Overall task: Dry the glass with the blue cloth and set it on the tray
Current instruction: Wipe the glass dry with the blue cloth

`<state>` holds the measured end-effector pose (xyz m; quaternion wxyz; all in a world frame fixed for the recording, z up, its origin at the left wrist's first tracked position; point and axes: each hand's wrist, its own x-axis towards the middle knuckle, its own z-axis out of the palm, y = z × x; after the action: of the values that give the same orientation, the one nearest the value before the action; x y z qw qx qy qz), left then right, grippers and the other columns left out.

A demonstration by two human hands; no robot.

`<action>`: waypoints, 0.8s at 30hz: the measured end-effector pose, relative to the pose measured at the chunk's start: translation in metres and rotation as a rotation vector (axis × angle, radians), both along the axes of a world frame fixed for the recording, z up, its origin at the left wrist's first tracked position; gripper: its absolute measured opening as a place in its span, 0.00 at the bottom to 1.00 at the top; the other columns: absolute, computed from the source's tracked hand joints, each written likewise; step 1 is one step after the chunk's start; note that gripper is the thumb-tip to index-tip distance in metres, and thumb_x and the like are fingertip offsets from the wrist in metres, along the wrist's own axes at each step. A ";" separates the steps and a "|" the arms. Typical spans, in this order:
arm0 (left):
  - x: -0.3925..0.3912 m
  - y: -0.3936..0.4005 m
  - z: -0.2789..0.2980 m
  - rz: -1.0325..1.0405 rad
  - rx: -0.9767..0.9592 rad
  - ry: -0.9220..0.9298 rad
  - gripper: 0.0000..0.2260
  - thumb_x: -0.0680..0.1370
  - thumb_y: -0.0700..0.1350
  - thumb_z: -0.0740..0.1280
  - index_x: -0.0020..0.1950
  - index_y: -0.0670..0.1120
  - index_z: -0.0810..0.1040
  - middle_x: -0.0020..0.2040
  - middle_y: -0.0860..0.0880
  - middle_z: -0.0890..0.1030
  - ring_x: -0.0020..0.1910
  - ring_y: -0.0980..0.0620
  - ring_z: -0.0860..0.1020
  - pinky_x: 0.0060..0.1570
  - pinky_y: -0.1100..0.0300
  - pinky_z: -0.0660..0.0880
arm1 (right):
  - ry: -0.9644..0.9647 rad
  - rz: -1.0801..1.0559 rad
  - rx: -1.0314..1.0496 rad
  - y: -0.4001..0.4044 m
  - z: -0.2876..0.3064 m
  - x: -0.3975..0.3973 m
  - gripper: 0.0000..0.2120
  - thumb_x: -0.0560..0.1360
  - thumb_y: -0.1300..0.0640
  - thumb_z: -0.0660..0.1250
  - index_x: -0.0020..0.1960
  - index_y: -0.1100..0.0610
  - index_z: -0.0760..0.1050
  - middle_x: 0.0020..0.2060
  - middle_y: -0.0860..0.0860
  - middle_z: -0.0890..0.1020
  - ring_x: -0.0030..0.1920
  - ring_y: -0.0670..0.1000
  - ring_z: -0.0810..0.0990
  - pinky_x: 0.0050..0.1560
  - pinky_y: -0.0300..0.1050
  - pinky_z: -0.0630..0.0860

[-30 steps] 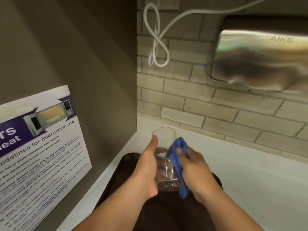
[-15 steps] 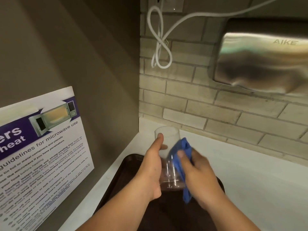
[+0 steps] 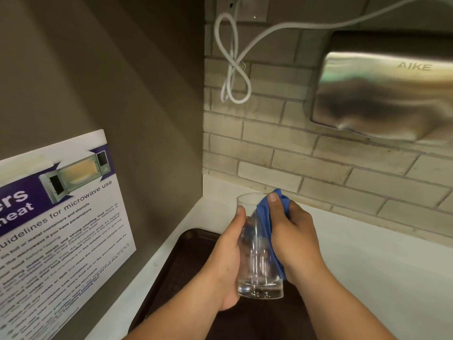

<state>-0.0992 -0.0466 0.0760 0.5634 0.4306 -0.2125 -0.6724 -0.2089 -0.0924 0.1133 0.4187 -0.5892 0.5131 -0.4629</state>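
There are two hands, one glass (image 3: 257, 244), one cloth (image 3: 266, 224) and one tray (image 3: 186, 244): the left hand (image 3: 224, 263) wraps its fingers tight around the left side of the clear, round, smooth glass with its thumb up near the rim, and holds it up above the dark, flat tray with round corners. The right hand (image 3: 294, 236) squeezes the soft, crumpled blue cloth against the right side of the glass, with its thumb tip right at the rim. The glass has a thick bottom and sits between the two palms.
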 end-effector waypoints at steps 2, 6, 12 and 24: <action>-0.001 0.001 0.003 0.036 0.044 -0.018 0.39 0.68 0.74 0.67 0.66 0.47 0.87 0.61 0.38 0.89 0.60 0.37 0.88 0.65 0.39 0.81 | -0.028 0.007 0.075 -0.002 -0.002 -0.001 0.23 0.82 0.39 0.59 0.46 0.57 0.80 0.39 0.61 0.87 0.41 0.61 0.87 0.47 0.60 0.84; 0.007 -0.009 0.010 0.182 0.138 -0.088 0.33 0.74 0.74 0.66 0.62 0.47 0.83 0.48 0.39 0.92 0.45 0.38 0.91 0.47 0.45 0.87 | 0.099 0.197 0.134 0.017 -0.022 -0.010 0.09 0.82 0.44 0.62 0.49 0.43 0.80 0.40 0.48 0.89 0.39 0.44 0.88 0.48 0.46 0.85; 0.000 -0.009 -0.001 0.156 0.150 -0.183 0.32 0.80 0.74 0.56 0.72 0.54 0.80 0.64 0.43 0.87 0.61 0.44 0.87 0.61 0.45 0.84 | 0.261 0.115 -0.116 0.032 -0.031 0.002 0.08 0.79 0.42 0.64 0.53 0.44 0.74 0.42 0.46 0.84 0.43 0.38 0.84 0.39 0.31 0.77; 0.021 -0.003 0.007 0.112 0.068 -0.115 0.28 0.78 0.71 0.63 0.63 0.51 0.84 0.46 0.44 0.92 0.44 0.45 0.91 0.42 0.51 0.84 | 0.273 0.287 -0.046 0.035 -0.035 -0.003 0.05 0.80 0.43 0.64 0.55 0.38 0.73 0.44 0.44 0.86 0.47 0.34 0.84 0.42 0.26 0.77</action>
<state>-0.0782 -0.0501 0.0828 0.5718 0.4987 -0.1973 -0.6209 -0.2122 -0.0573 0.0786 0.3934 -0.7229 0.4653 -0.3258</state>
